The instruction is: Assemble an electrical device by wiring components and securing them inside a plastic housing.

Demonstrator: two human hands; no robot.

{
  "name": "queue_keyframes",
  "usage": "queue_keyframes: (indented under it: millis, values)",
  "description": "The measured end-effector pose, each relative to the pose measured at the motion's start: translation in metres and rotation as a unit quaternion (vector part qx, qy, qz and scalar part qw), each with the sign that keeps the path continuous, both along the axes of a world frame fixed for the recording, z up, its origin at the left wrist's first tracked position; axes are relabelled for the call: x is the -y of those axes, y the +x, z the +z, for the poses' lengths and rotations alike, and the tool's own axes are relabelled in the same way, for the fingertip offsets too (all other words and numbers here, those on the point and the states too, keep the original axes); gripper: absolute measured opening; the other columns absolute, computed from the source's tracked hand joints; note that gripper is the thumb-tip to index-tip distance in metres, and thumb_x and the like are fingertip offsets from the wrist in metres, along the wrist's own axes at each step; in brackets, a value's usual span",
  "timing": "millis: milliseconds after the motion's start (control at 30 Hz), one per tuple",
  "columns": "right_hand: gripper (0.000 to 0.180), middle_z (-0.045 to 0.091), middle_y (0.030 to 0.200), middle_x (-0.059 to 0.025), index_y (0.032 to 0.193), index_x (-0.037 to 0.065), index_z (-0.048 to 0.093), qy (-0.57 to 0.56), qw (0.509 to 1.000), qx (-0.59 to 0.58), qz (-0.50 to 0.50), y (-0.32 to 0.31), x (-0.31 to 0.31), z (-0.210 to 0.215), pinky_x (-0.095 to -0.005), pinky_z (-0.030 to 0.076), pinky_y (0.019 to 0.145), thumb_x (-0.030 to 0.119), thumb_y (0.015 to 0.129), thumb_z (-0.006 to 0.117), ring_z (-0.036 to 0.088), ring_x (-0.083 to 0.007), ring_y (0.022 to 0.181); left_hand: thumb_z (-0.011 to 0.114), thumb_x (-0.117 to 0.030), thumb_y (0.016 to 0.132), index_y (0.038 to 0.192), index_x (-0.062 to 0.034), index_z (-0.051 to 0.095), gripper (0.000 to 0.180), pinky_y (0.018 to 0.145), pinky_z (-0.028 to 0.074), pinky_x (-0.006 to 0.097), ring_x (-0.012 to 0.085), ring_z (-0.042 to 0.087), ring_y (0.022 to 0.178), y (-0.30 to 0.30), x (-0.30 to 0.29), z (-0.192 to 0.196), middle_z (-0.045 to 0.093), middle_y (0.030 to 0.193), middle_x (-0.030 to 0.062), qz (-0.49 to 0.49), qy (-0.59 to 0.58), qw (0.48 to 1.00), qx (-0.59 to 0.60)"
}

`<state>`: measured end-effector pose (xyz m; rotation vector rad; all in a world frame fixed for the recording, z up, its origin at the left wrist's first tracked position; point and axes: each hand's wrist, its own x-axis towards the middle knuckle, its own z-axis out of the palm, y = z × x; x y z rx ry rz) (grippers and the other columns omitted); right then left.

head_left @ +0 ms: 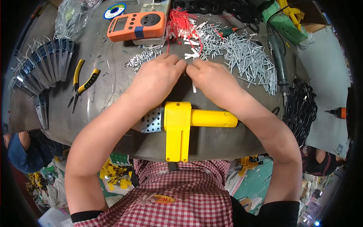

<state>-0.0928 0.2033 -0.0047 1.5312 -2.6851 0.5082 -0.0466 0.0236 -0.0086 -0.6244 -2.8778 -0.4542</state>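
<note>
My left hand [162, 75] and my right hand [212, 76] meet over the middle of the table, fingertips bent and pressed together. What they pinch, if anything, is hidden beneath the fingers. A white strip [194, 89] shows just below my right hand. Between my forearms and nearer to me lies a yellow plastic tool housing [178, 121] with a handle pointing right and a perforated metal tube [153, 122] on its left. Small nuts [140, 60] are scattered beside my left hand. Beyond my right hand spreads a heap of long screws [249, 56].
An orange multimeter [151, 20], red wires with white ends [179, 24] and a solder spool [114, 11] lie at the back. Yellow-handled pliers [84, 81] and a fan of metal-and-blue parts [49, 64] are left. An electric screwdriver [280, 60] and black cables [300, 109] are right.
</note>
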Motion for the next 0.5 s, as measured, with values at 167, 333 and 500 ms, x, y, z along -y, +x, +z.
queue_keyframes:
  millis: [167,333,500]
  values:
    - [0.015,0.062,0.082,-0.0104,0.086,0.002,0.055,-0.014,0.998,-0.049,-0.038,-0.009,0.006,-0.007,-0.0394,0.052,0.067,0.004,0.072,0.058,0.064,-0.0289,0.080,0.063,-0.006,0.068,0.091,-0.0012,0.057,0.024,0.074,0.049,0.041,0.0321,0.060,0.085,-0.002,0.008,0.001,0.059,0.088,0.0142,0.033,0.075,0.997,-0.003]
    - [0.014,0.066,0.080,-0.0099,0.086,0.001,0.061,-0.158,0.938,0.274,-0.144,0.003,-0.021,0.012,-0.0327,0.051,0.065,0.009,0.075,0.064,0.064,-0.0212,0.071,0.062,-0.009,0.079,0.094,0.0010,0.059,0.018,0.069,0.048,0.031,0.0169,0.062,0.076,0.041,0.011,0.030,0.063,0.083,0.0095,0.092,0.273,0.953,0.094]
    - [0.013,0.064,0.078,-0.0028,0.091,0.003,0.064,-0.131,0.925,0.357,-0.026,0.088,-0.032,0.048,-0.0233,0.046,0.060,0.008,0.079,0.065,0.061,-0.0123,0.066,0.064,-0.012,0.083,0.092,-0.0037,0.064,0.012,0.073,0.049,0.028,0.0102,0.060,0.077,0.137,0.016,0.045,0.064,0.079,0.0064,0.058,0.391,0.868,0.301]
